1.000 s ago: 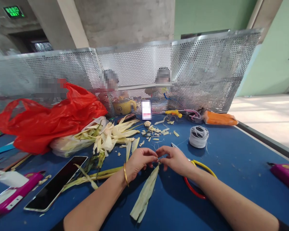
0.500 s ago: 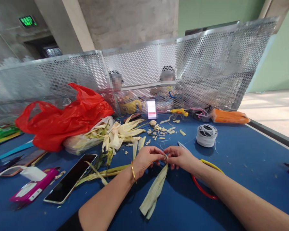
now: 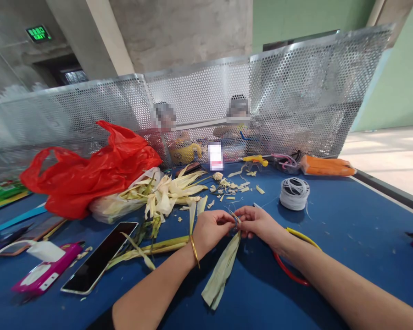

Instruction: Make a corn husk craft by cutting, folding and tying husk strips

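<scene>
A pale green strip of dried corn husk [image 3: 222, 275] hangs down from between my hands, its wide end toward me. At its narrow upper end, my left hand [image 3: 211, 231], with a gold bangle at the wrist, is closed in a pinch. Opposite it, my right hand [image 3: 261, 224] also pinches the husk's narrow end, thumb against forefinger. Thin pale strands stick up between the fingertips; whether they are thread or husk fibre I cannot tell. Beneath my right forearm lie scissors with a red and yellow handle [image 3: 291, 272], partly hidden, blade pointing away.
Behind my left hand spreads a heap of corn husks [image 3: 168, 192], beside a red plastic bag [image 3: 92, 176]. Husk scraps [image 3: 232, 187] and a spool of white cord [image 3: 294, 195] lie farther back. A phone [image 3: 101, 256] is at left. A perforated metal screen [image 3: 199, 91] borders the table; people sit beyond.
My left hand has turned slightly and its fingertips have shifted at the husk's narrow end. The husk's wide end has swung a little to the right. My right hand has barely moved.
</scene>
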Demonstrator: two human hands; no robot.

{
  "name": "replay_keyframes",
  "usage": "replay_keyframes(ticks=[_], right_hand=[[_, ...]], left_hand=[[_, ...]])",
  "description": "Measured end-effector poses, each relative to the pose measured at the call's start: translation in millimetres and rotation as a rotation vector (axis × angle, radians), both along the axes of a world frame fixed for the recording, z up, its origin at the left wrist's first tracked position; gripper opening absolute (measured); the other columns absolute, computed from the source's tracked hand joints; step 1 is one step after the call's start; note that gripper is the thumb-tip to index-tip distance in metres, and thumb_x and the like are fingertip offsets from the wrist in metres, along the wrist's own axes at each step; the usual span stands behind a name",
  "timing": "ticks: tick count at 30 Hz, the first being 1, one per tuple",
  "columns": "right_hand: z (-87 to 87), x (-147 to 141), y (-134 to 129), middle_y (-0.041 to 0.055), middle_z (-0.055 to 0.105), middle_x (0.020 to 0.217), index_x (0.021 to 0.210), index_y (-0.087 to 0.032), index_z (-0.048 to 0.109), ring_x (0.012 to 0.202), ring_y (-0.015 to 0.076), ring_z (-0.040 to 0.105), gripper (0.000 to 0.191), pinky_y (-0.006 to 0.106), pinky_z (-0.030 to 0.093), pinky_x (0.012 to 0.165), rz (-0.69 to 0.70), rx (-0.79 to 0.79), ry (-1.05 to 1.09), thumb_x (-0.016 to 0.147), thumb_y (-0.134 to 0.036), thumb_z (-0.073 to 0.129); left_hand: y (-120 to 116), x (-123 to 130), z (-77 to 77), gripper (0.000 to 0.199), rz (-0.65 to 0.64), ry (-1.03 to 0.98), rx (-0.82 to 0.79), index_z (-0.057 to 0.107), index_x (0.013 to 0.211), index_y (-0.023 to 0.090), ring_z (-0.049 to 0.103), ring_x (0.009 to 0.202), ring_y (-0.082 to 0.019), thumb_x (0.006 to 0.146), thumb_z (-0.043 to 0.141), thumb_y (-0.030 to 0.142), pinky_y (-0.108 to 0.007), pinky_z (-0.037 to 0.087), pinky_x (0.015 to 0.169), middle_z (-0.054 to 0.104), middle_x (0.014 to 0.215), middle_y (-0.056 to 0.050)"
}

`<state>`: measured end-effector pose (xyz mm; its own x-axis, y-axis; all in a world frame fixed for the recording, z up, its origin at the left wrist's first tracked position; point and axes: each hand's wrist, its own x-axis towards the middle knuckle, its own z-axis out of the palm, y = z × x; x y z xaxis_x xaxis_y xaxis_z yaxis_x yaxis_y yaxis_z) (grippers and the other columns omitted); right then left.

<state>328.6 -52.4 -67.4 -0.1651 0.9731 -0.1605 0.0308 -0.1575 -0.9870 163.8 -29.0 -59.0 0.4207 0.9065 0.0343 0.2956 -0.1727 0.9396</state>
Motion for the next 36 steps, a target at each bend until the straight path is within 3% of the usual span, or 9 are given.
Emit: replay_keyframes(ticks=[7,12,14,17,21,28,36], right_hand=[[-0.3,-3.7,-1.2,-0.0057,0.06,0.06,0.089,-0.016,0.059,0.051,0.0084,0.056,0.027,0.019,0.039,0.045,0.015,0.012,-0.014,0.064,-0.023,0.065],[-4.4,-4.5,-0.8,-0.0027,0.065,0.069,0.112,-0.018,0.054,0.05,0.0095,0.059,0.038,0.019,0.04,0.044,-0.085,0.01,-0.11,0.074,-0.019,0.054],[-6.4,-2.8,-0.4,-0.0037,0.063,0.067,0.118,-0.02,0.056,0.046,0.0093,0.055,0.042,0.021,0.039,0.044,-0.068,0.072,-0.198,0.076,-0.02,0.052],[-8.7,0.5,0.3,-0.0024,0.061,0.067,0.102,-0.02,0.069,0.054,0.0115,0.054,0.03,0.024,0.041,0.054,-0.074,0.263,-0.373,0.076,-0.025,0.056],[-8.1,1.5,0.6,0.0012,0.065,0.078,0.083,-0.019,0.074,0.073,0.016,0.055,0.02,0.027,0.041,0.066,-0.12,0.347,-0.374,0.069,-0.027,0.061],[0.0,-1.8,-3.8,-0.0064,0.052,0.054,0.068,-0.018,0.069,0.052,0.0084,0.039,0.013,0.022,0.03,0.052,-0.094,0.11,-0.141,0.062,-0.029,0.067],[5.3,-0.7,-5.5,-0.0047,0.053,0.057,0.068,-0.017,0.064,0.053,0.0082,0.039,0.017,0.023,0.026,0.05,-0.137,0.122,-0.075,0.065,-0.033,0.065]], left_hand=[[-4.9,-0.8,-2.6,0.015,0.069,0.205,0.324,0.073,0.079,0.027,0.063,0.069,-0.017,0.078,0.058,0.023,-0.028,0.045,0.07,0.072,0.077,0.001],[-5.9,-1.9,-2.8,0.014,0.113,0.313,0.517,0.071,0.081,0.026,0.061,0.076,-0.019,0.082,0.057,0.027,-0.029,0.041,0.074,0.071,0.081,-0.002],[-6.7,-2.5,-4.0,0.014,0.105,0.287,0.569,0.07,0.082,0.025,0.062,0.08,-0.019,0.084,0.056,0.027,-0.029,0.041,0.077,0.071,0.084,-0.003],[-8.2,-3.0,-5.2,0.015,0.061,0.249,0.625,0.069,0.085,0.024,0.062,0.085,-0.019,0.086,0.054,0.025,-0.028,0.041,0.081,0.071,0.088,-0.003],[-10.0,-1.9,-4.5,0.015,0.053,0.232,0.656,0.068,0.085,0.023,0.062,0.085,-0.017,0.087,0.053,0.023,-0.026,0.043,0.078,0.069,0.09,-0.004],[-9.9,1.3,-3.4,0.008,0.094,0.116,0.603,0.069,0.078,0.022,0.061,0.075,-0.014,0.081,0.062,0.02,-0.025,0.046,0.069,0.068,0.082,-0.002],[-6.3,1.9,-8.3,0.008,0.132,0.049,0.604,0.069,0.076,0.021,0.058,0.067,-0.012,0.081,0.063,0.02,-0.024,0.045,0.062,0.067,0.077,0.0]])
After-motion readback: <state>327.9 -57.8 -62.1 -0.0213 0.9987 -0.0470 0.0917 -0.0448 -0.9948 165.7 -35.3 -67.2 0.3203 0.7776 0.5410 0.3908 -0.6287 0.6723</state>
